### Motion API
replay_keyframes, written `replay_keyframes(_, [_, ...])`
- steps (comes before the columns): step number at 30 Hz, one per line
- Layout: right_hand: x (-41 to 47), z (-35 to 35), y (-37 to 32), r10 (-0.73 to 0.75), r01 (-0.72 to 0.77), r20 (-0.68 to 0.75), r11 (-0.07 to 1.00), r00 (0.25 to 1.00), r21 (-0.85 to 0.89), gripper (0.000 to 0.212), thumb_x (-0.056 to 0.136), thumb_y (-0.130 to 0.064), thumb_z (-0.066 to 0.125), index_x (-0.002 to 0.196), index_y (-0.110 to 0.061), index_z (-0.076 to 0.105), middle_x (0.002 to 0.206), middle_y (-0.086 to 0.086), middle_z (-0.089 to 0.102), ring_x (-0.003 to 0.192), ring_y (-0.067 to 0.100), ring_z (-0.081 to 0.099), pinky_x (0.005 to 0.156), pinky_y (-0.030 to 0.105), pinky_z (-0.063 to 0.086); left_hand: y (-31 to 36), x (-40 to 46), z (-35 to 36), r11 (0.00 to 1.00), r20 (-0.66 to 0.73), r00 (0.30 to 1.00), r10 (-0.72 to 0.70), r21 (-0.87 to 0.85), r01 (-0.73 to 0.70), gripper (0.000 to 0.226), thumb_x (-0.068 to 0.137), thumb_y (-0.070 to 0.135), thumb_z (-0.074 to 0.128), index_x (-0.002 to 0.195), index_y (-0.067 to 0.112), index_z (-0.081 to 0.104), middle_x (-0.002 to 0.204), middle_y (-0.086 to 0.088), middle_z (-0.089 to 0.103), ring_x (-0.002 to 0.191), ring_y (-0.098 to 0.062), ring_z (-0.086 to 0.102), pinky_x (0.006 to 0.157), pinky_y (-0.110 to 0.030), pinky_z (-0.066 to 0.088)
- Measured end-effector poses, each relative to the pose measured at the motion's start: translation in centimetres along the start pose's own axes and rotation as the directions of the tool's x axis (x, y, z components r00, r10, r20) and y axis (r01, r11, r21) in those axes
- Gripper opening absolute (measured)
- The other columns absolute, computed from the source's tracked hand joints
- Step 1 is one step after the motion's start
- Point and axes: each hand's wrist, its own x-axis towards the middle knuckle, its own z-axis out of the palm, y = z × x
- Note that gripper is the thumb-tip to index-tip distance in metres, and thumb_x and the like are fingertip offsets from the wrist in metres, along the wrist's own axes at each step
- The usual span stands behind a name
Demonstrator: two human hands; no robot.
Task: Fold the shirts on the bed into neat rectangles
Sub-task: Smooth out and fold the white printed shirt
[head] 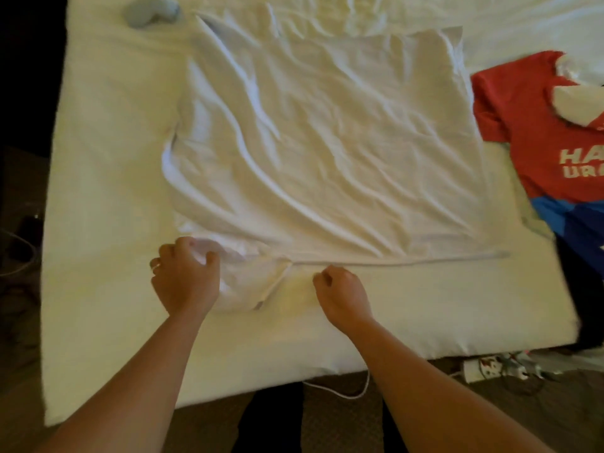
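A large white shirt [327,142] lies spread and wrinkled across the middle of the white bed [108,191]. Its near sleeve [251,279] sticks out toward me at the bottom left. My left hand [184,276] grips bunched white cloth at the sleeve's shoulder. My right hand [340,291] has its fingers curled and pinches the shirt's near edge, just right of the sleeve. A red shirt with white letters [529,125] lies at the right, with a blue garment [568,220] beside it.
A grey rounded object [152,11] sits at the bed's far left corner. The near edge of the bed runs just below my wrists. On the floor lie a white cable [346,392] and a power strip [500,367].
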Motion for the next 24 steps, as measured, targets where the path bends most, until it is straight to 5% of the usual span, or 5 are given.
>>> replay_keyframes(5, [0.1, 6.1, -5.6, 0.203, -0.195, -0.012, 0.952, 0.979, 0.238, 0.043, 0.096, -0.051, 0.054, 0.07, -0.018, 0.058, 0.07, -0.001, 0.06, 0.068, 0.018, 0.057, 0.06, 0.031, 0.039, -3.7, 2.8, 0.4, 0.954, 0.283, 0.943, -0.172, -0.191, 0.232, 0.058, 0.09, 0.041, 0.068, 0.133, 0.009, 0.048, 0.131, -0.02, 0.052, 0.117, -0.042, 0.055, 0.09, -0.045, 0.046])
replay_keyframes(8, [0.6, 7.6, -6.9, 0.284, -0.274, 0.018, 0.903, 0.959, 0.33, 0.035, 0.091, -0.035, 0.066, 0.063, -0.016, 0.055, 0.065, 0.0, 0.056, 0.064, 0.018, 0.055, 0.058, 0.03, 0.039, -4.5, 1.9, 1.3, 0.893, 0.379, 0.907, -0.182, -0.322, 0.314, 0.032, 0.088, 0.039, 0.071, 0.093, 0.01, 0.059, 0.09, -0.011, 0.063, 0.09, -0.036, 0.062, 0.068, -0.035, 0.042])
replay_keyframes(11, [0.8, 7.4, -7.1, 0.327, -0.332, 0.078, 0.866, 0.942, 0.373, 0.019, 0.081, -0.014, 0.068, 0.064, -0.012, 0.059, 0.066, 0.007, 0.059, 0.067, 0.027, 0.058, 0.062, 0.032, 0.044, -5.7, 1.0, 1.6, 0.821, 0.45, 0.877, -0.168, -0.428, 0.377, 0.039, 0.088, 0.031, 0.069, 0.063, 0.013, 0.047, 0.06, -0.004, 0.048, 0.064, -0.029, 0.05, 0.056, -0.033, 0.032])
replay_keyframes(17, [-0.9, 7.1, -6.2, 0.307, -0.411, 0.281, 0.766, 0.909, 0.494, 0.016, 0.084, 0.006, 0.055, 0.091, -0.007, 0.062, 0.094, 0.014, 0.064, 0.087, 0.033, 0.063, 0.075, 0.046, 0.059, -9.1, -2.8, 0.2, 0.579, 0.497, 0.834, -0.241, -0.616, 0.534, 0.015, 0.091, 0.028, 0.073, 0.092, 0.014, 0.07, 0.086, -0.002, 0.07, 0.075, -0.022, 0.064, 0.063, -0.032, 0.047])
replay_keyframes(24, [-1.3, 6.9, -4.6, 0.226, -0.274, 0.222, 0.936, 0.949, 0.222, 0.013, 0.09, -0.002, 0.059, 0.101, 0.0, 0.066, 0.093, 0.02, 0.068, 0.08, 0.034, 0.069, 0.071, 0.05, 0.062, -12.2, -5.2, 1.6, 0.755, 0.435, 0.881, -0.188, -0.51, 0.413, 0.038, 0.091, 0.032, 0.074, 0.094, -0.004, 0.064, 0.09, -0.023, 0.067, 0.076, -0.036, 0.065, 0.063, -0.038, 0.053])
